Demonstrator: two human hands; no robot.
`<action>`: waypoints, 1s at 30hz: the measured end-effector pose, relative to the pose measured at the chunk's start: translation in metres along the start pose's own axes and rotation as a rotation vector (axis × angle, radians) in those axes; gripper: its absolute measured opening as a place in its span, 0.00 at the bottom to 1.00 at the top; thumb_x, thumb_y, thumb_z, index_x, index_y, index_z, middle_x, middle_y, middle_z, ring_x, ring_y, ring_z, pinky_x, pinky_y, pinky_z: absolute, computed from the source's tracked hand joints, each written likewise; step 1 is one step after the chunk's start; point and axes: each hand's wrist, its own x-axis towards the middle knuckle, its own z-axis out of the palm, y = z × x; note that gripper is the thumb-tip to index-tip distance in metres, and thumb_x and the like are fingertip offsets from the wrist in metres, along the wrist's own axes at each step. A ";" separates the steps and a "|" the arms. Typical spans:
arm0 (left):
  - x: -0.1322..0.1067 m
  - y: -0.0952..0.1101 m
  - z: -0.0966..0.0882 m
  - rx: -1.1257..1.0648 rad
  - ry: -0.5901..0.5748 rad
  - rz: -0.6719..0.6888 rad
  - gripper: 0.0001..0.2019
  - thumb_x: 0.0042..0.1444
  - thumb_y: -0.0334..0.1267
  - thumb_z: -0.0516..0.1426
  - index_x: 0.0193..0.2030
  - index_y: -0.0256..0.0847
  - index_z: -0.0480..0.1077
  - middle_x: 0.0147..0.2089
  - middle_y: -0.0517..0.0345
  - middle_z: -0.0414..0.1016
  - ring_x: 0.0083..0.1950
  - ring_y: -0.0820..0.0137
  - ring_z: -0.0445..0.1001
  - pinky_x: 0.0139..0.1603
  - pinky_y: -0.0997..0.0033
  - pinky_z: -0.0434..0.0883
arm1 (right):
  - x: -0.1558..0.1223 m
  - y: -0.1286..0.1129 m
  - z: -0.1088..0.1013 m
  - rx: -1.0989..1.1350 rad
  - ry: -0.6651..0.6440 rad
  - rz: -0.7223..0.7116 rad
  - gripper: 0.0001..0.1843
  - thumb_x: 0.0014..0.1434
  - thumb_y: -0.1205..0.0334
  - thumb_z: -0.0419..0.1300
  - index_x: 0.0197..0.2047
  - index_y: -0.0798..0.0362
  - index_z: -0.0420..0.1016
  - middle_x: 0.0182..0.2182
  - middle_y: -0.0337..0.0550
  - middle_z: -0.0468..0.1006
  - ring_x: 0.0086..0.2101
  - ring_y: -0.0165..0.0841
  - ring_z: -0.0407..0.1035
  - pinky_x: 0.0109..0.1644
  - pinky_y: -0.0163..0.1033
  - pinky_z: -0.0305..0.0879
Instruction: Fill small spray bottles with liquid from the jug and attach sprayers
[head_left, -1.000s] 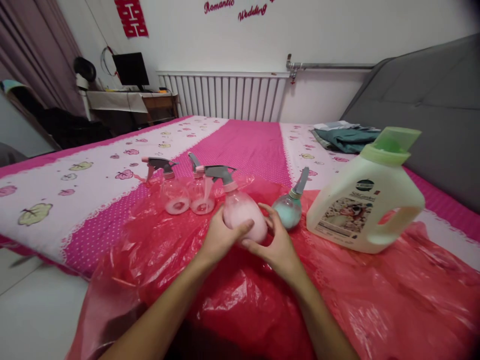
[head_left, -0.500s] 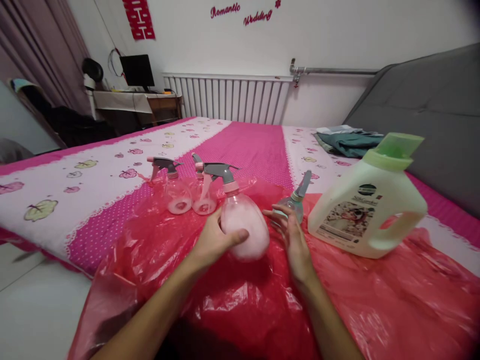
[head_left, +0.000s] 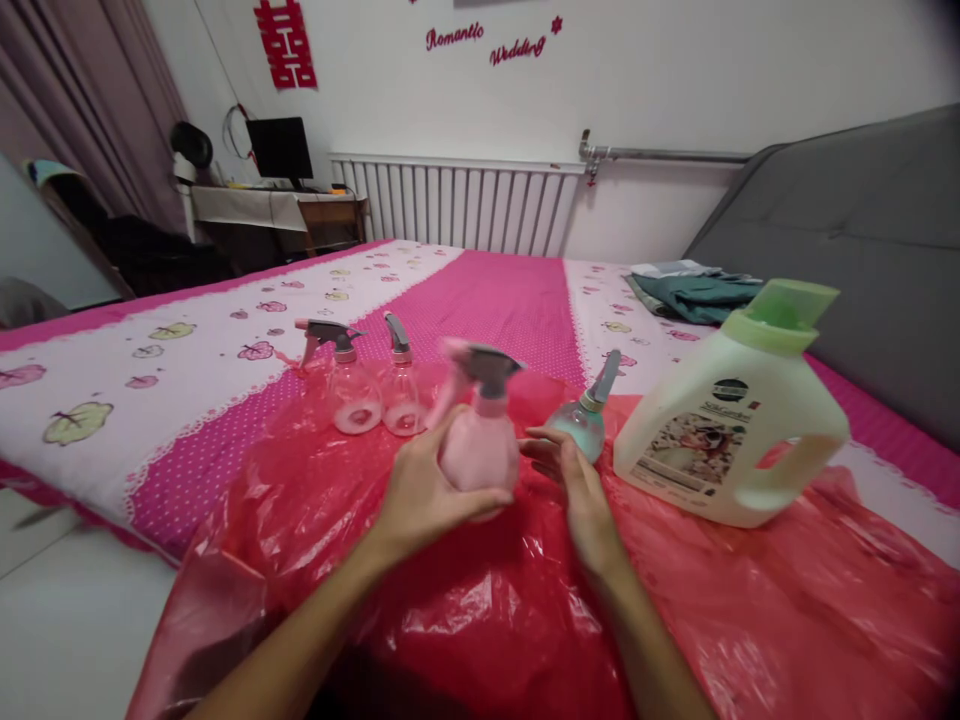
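My left hand (head_left: 427, 490) is wrapped round the body of a pink-tinted spray bottle (head_left: 484, 450) with a grey and pink trigger head, blurred by motion. Just to its right, my right hand (head_left: 574, 490) is open, fingers apart and bent towards the bottle without visibly gripping it. Behind those fingers stands a green-tinted spray bottle (head_left: 585, 425) with a grey head, partly covered by my hand. Two more spray bottles, one at the left (head_left: 354, 400) and another beside it (head_left: 403, 400), stand upright with a little whitish content at the bottom.
A large pale detergent jug (head_left: 697, 440) with a green cap stands at the right. Red plastic sheeting (head_left: 480, 620) lies crumpled under everything on the bed (head_left: 510, 290). Folded clothes (head_left: 697, 292) lie by the grey headboard (head_left: 862, 220). A desk with a monitor (head_left: 279, 150) is at the back left.
The held spray bottle has swung more upright and turned in my left hand, its head shifting right. My right hand has stayed nearly in place. The view has tilted slightly up.
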 end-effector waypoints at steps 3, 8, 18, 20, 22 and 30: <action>-0.003 -0.001 0.002 -0.223 -0.031 -0.123 0.43 0.40 0.67 0.71 0.56 0.37 0.77 0.54 0.38 0.83 0.55 0.41 0.80 0.54 0.47 0.77 | -0.001 -0.001 0.002 -0.017 -0.002 -0.011 0.32 0.68 0.29 0.51 0.53 0.47 0.77 0.52 0.47 0.81 0.54 0.42 0.75 0.64 0.51 0.65; -0.002 0.001 0.005 -0.199 -0.056 -0.108 0.45 0.34 0.67 0.73 0.54 0.38 0.78 0.56 0.38 0.82 0.58 0.40 0.78 0.57 0.46 0.76 | -0.001 -0.001 0.002 -0.025 -0.001 -0.016 0.32 0.68 0.29 0.51 0.53 0.48 0.77 0.52 0.47 0.81 0.54 0.42 0.75 0.63 0.51 0.66; -0.004 -0.010 -0.002 -0.145 -0.060 -0.063 0.43 0.42 0.70 0.68 0.57 0.38 0.78 0.53 0.40 0.83 0.55 0.42 0.80 0.52 0.52 0.77 | 0.001 -0.001 0.001 -0.017 -0.001 -0.022 0.32 0.68 0.29 0.50 0.51 0.48 0.78 0.51 0.48 0.82 0.54 0.42 0.75 0.63 0.51 0.66; -0.003 -0.012 -0.003 -0.066 -0.069 -0.020 0.43 0.37 0.65 0.73 0.57 0.39 0.78 0.55 0.41 0.83 0.57 0.42 0.78 0.54 0.53 0.76 | 0.001 -0.001 0.001 -0.018 -0.011 -0.022 0.32 0.68 0.29 0.51 0.50 0.48 0.78 0.51 0.48 0.82 0.53 0.42 0.75 0.62 0.51 0.67; -0.002 -0.012 -0.002 -0.114 -0.108 -0.038 0.43 0.40 0.67 0.71 0.57 0.38 0.78 0.56 0.39 0.82 0.57 0.41 0.79 0.52 0.53 0.77 | 0.001 -0.001 0.002 -0.018 -0.023 -0.022 0.32 0.68 0.29 0.51 0.50 0.49 0.78 0.51 0.48 0.82 0.52 0.42 0.76 0.62 0.51 0.68; 0.001 -0.003 0.004 -0.134 -0.076 0.020 0.50 0.39 0.68 0.71 0.64 0.40 0.71 0.61 0.37 0.78 0.62 0.40 0.76 0.60 0.48 0.75 | -0.001 -0.004 0.002 -0.021 -0.037 -0.029 0.30 0.70 0.32 0.50 0.50 0.49 0.77 0.51 0.47 0.81 0.52 0.40 0.75 0.61 0.48 0.68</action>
